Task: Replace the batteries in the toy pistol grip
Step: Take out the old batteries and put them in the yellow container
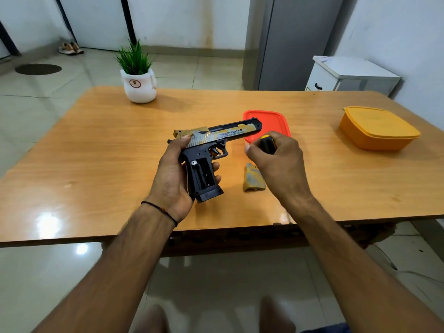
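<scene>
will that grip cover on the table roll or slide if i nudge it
The grip cover looks like a thin moulded plastic shell, so it is probably light and stiff. Its shape is flattish rather than round, and it lies on a glossy table, so a nudge would likely make it slide, not roll.

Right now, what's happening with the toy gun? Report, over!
Left grip holds toy pistol, battery bay open, no batteries seen. Right grip holds screwdriver. Cover lies on table. Nothing blocking.

The slide of the toy pistol (230,133) is showing "DESERT EAGLE", and a plus sign is sitting at eleven o'clock inside its open grip compartment (201,175).
</scene>
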